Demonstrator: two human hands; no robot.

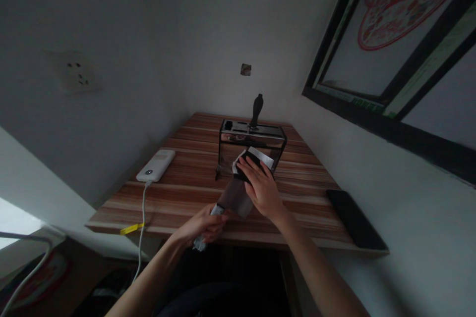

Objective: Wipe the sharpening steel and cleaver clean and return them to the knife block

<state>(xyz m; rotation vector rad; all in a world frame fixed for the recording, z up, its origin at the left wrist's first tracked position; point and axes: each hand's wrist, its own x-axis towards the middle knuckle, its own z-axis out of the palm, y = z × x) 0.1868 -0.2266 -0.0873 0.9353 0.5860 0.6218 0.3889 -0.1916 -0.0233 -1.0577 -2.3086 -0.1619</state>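
Observation:
My left hand is wrapped around the light, wrapped-looking handle of a cleaver. The broad blade points away from me, over the front of the table. My right hand presses a black cloth-like pad against the far part of the blade, fingers together. A silvery white edge shows beyond the fingers; I cannot tell whether it is blade or wrapping. Right behind stands a knife block with a dark frame and clear sides, and one black-handled tool rises from its top slot.
A wood-striped table fits into the wall corner. On its left lies a white power bank with a white cable and yellow tag. A black phone rests at the right edge. Framed pictures hang at right.

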